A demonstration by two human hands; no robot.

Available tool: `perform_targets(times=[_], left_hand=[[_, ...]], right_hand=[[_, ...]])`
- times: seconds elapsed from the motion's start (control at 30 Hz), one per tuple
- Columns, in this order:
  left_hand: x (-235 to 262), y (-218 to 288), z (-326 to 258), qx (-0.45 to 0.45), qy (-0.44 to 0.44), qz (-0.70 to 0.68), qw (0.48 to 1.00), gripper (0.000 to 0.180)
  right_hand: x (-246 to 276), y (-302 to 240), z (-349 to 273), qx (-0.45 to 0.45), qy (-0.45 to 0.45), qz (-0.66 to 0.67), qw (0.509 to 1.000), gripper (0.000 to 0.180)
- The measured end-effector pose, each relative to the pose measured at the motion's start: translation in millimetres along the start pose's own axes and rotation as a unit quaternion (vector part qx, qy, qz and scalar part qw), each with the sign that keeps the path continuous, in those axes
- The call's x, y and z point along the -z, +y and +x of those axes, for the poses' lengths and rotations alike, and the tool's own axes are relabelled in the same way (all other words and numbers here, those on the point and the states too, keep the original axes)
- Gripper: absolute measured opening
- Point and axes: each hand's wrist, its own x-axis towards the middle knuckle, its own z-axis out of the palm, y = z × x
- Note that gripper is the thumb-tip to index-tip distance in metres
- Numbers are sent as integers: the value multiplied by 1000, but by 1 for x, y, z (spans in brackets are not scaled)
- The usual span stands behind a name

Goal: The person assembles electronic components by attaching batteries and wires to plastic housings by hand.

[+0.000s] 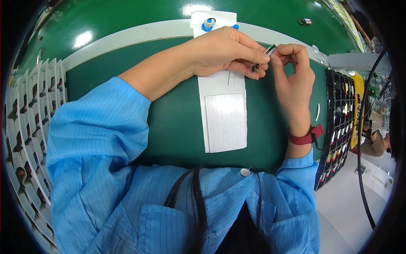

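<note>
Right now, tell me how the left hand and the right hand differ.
The left hand holds a small part between thumb and fingers; the right hand has its thumb and fingertips at the part's upper end, its grip unclear.
The left hand points rightward; the right hand reaches upward.
The left hand's wrist is bare; the right hand's wears a red strap.
Both hands are ungloved.

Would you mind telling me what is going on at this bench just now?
A person in a blue striped coat holds a small dark and silver part in the left hand, above the bench. The right hand has its fingertips at the part's upper end; whether they grip it is hard to tell. White sheets lie on the green mat, and a black tray stands to the right.
</note>
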Motion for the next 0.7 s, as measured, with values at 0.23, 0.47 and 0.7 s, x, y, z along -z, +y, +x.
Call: perform_targets(times=[0.23,0.47,0.7], left_hand=[[-8,-1,1,-6,17,-6,1000,30],[-4,2,0,6,10,3,1000,27],[0,-4,4,-20,9,-7,1000,27]], right_hand=[[-5,8,1,-84,106,260,956,24],[-3,10,5,-9,81,175,981,23],[-4,3,0,49,32,118,991,21]])
